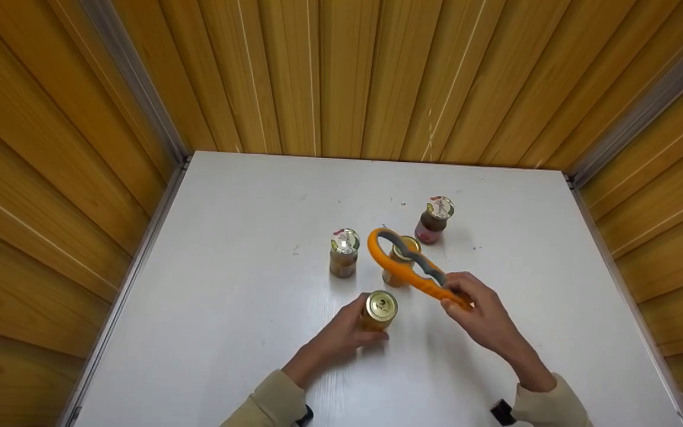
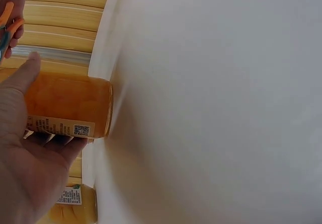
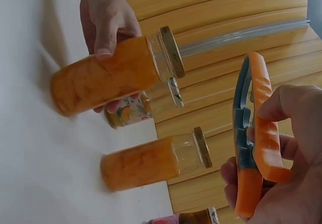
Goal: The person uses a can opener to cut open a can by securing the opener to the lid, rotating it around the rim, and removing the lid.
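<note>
My left hand (image 1: 341,332) grips a glass jar of orange fruit (image 3: 108,75) with a gold lid (image 1: 382,305), fingers and thumb around its body. The jar stands at the table surface in the left wrist view. Off to the right, my right hand (image 1: 484,311) holds an orange and grey jar opener (image 1: 398,270) by its handle end. The opener's loop is in the air, apart from the held jar, and in the head view it overlaps a second gold-lidded jar of orange fruit (image 3: 143,168) behind it.
Left of the second jar stands a jar with a patterned lid (image 1: 344,255). Farther back at the right is a dark jar with a pink label (image 1: 433,222). All stand on a white table (image 1: 229,237), bounded by wood-look panel walls (image 1: 347,77).
</note>
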`<state>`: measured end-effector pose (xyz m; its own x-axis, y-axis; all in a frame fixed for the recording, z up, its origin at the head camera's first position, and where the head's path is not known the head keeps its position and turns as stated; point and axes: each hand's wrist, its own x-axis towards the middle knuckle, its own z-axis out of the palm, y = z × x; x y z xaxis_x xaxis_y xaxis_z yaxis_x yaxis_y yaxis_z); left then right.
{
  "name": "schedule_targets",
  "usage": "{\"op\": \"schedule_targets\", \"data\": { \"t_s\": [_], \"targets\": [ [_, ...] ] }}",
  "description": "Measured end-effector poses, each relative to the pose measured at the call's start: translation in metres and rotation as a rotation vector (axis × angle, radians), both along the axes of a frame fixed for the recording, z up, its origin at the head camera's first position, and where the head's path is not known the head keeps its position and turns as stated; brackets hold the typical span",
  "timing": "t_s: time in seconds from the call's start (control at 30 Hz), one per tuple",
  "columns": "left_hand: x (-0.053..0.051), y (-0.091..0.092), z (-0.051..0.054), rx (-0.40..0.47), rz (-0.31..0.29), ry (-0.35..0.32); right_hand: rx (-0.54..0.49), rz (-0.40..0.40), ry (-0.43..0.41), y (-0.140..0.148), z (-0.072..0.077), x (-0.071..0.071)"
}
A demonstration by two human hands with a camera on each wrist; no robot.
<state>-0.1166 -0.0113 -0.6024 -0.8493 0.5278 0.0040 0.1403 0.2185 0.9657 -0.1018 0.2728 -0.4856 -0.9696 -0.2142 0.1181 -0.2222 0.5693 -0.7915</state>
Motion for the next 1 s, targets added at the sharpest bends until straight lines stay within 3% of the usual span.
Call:
{"op": "schedule_targets", "data": {
  "t_s": [0.23,0.37,0.8,1.0],
  "targets": [
    [0.003,0.000,-0.001,-0.050,-0.017,0.017,0.001,0.115,-0.011,-0.018,-0.018,0.009],
    [0.004,0.001,0.000,-0.080,-0.001,0.021,0.021,0.133,-0.028,-0.022,-0.021,0.013],
    [-0.002,0.012,-0.003,0.114,0.019,-0.004,0.201,0.125,0.055,-0.027,-0.017,0.018],
    [-0.002,0.010,-0.005,0.094,0.020,-0.002,0.301,0.148,0.185,-0.029,-0.019,0.020]
  ]
}}
